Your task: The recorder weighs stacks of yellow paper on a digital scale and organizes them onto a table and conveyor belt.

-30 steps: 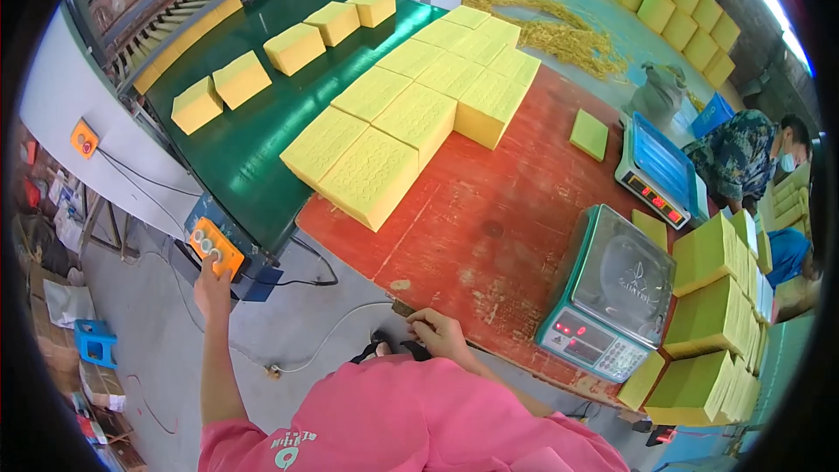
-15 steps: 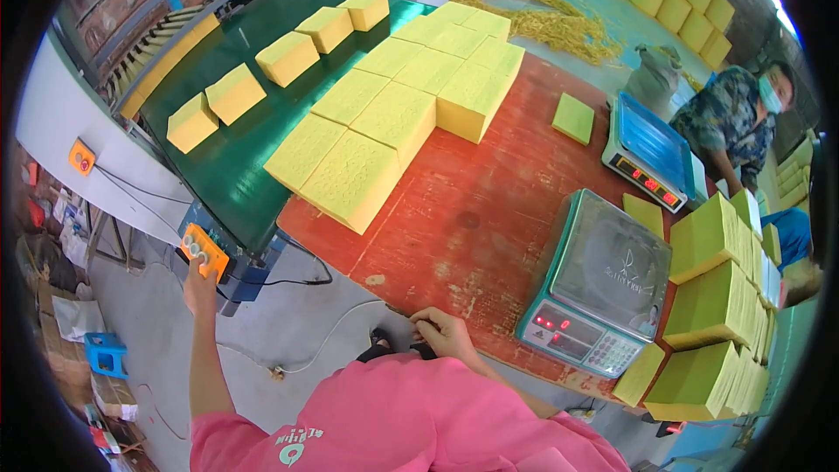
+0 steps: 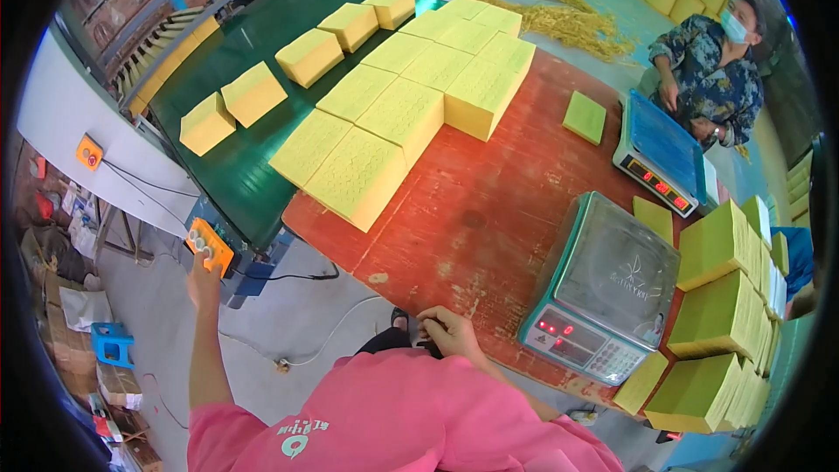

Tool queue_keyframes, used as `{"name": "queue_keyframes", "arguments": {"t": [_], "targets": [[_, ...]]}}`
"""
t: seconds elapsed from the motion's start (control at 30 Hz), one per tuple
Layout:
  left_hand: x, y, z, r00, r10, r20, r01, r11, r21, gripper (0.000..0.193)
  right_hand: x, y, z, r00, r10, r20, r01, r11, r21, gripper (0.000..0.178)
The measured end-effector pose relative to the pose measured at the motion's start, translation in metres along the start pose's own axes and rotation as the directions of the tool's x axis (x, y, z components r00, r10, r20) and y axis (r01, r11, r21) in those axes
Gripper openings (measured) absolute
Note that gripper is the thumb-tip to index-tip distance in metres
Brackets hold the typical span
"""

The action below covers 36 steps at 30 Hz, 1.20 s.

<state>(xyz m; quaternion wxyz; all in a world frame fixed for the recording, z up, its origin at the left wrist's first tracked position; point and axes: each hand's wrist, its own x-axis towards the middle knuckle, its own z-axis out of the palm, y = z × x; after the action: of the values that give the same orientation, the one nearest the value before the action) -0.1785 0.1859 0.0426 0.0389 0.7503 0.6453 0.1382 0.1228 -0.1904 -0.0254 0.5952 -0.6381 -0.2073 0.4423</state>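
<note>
My left hand [image 3: 204,283] is at an orange push-button box [image 3: 210,247], its fingers closed at the box's near side and over the buttons. My right hand [image 3: 449,332] rests by the near edge of the red table [image 3: 476,210], fingers curled, with nothing visible in them. Ahead of it, blocks of yellow paper [image 3: 367,157] stand close together on the table. Single yellow paper stacks [image 3: 253,93] sit in a row on a green conveyor belt [image 3: 229,162]. A digital scale [image 3: 616,267] with a bare pan stands to the right of my right hand.
A co-worker [image 3: 708,70] stands beyond a second scale [image 3: 660,135] with a blue tray. Yellow bundles [image 3: 712,323] pile at the right table edge. A thin yellow pad [image 3: 584,117] lies on the table. A cable [image 3: 336,319] and blue stool [image 3: 111,345] are on the floor.
The co-worker has risen, hands now over the blue tray. The yellow stacks on the belt have shifted slightly to the far right. My view has tilted slightly; my hands stay in place.
</note>
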Motion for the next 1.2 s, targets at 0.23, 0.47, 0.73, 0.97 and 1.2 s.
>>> {"name": "queue_keyframes", "arguments": {"t": [0.23, 0.47, 0.73, 0.97, 1.2], "targets": [[0.009, -0.026, 0.018, 1.000, -0.008, -0.020, 0.007, 0.999, -0.039, 0.040, 0.022, -0.008, 0.012, 1.000, 0.029, -0.001, -0.029, 0.999, -0.018, 0.014], [0.010, -0.018, 0.006, 0.999, 0.003, 0.043, 0.001, 0.995, -0.096, 0.039, 0.070, -0.013, 0.032, 0.999, 0.041, -0.010, -0.041, 0.999, -0.021, 0.014], [0.015, -0.033, 0.003, 0.993, 0.028, 0.111, -0.015, 0.993, -0.120, 0.041, 0.106, -0.012, 0.046, 0.996, -0.087, -0.016, 0.084, 0.986, -0.143, 0.015], [0.036, 0.014, -0.049, 0.952, 0.305, 0.015, -0.305, 0.950, 0.063, 0.043, 0.123, -0.014, 0.046, 0.983, -0.135, -0.127, 0.116, 0.982, -0.146, 0.015], [0.061, 0.237, -0.001, 0.521, 0.846, -0.111, -0.780, 0.419, -0.466, 0.045, 0.125, -0.020, 0.045, 0.964, -0.155, -0.214, 0.123, 0.980, -0.159, 0.015]]}}
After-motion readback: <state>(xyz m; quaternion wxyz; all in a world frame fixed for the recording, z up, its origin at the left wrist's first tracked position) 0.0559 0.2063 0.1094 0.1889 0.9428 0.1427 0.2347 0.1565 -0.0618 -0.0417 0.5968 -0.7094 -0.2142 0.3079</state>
